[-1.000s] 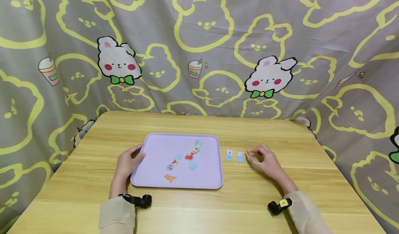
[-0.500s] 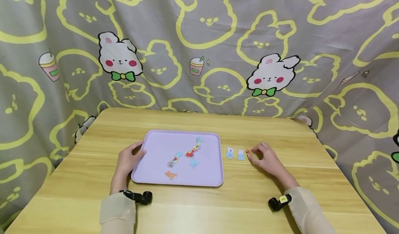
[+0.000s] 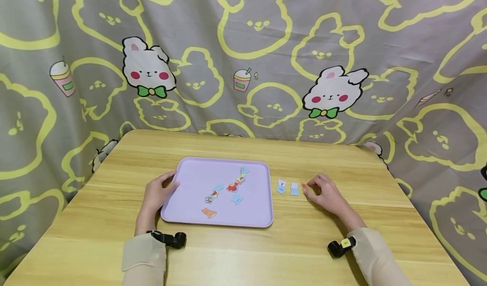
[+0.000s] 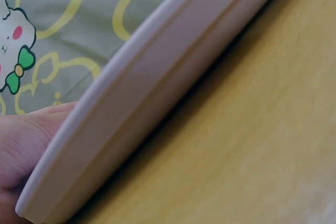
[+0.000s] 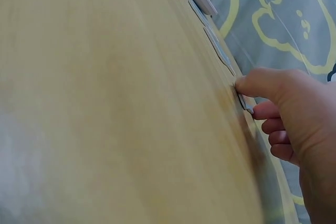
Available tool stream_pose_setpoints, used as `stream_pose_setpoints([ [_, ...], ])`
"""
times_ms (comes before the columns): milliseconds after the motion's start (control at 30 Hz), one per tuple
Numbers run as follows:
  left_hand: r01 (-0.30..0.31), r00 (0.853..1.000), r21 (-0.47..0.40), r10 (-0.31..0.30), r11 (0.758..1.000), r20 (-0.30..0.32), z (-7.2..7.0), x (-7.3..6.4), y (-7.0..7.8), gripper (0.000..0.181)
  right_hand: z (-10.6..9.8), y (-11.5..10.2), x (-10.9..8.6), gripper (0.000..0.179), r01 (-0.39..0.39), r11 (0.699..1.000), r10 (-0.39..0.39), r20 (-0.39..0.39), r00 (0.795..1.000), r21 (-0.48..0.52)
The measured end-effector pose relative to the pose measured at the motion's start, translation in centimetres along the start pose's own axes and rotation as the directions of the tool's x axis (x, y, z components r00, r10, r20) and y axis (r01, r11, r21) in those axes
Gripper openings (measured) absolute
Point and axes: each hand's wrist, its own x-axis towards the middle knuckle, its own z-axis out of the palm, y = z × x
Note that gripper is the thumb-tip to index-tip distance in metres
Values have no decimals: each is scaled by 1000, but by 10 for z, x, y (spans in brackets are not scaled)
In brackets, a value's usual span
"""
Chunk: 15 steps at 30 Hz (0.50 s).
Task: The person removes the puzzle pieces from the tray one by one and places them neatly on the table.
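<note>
We face a grey patterned curtain behind a wooden table, where a lilac tray lies. We see the left hand gripping its left rim and the right hand, beyond its right side, pinching with thumb and finger. We find colourful pieces on the tray, two blue-and-white pieces beside it, and, partly hidden in that pinch, an orange piece.

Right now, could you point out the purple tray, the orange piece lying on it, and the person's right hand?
Purple tray (image 3: 251, 215): head view, bare surface toward its near right corner.
Orange piece (image 3: 209, 213): head view, middle of its upper face.
Right hand (image 3: 324, 194): head view, back of the hand.
</note>
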Motion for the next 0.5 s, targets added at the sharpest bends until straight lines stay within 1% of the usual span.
stream_pose_setpoints([
  [167, 2, 1000, 2, -2, 1000, -4, 1, 0, 0, 50, -1, -1, -1, 20, 1, 1000, -1, 5, 1000, -14],
  [233, 2, 1000, 1, -2, 1000, -5, 1, 0, -1, 50, -1, -3, 0, 23, 2, 1000, -2, -4, 1000, -14],
  [300, -1, 1000, 4, 1, 1000, -10, 1, 0, -1, 50, -1, -6, 1, 25, 10, 1000, -10, -15, 1000, 9],
  [400, -8, 1000, 3, 8, 1000, -15, 1, 1, -2, 49, 0, -13, 5, 27, 45, 998, -44, -35, 998, 50],
  [500, -14, 1000, -3, 14, 1000, -11, 1, 1, -3, 50, 4, -22, 10, 31, 65, 994, -62, -38, 997, 92],
])
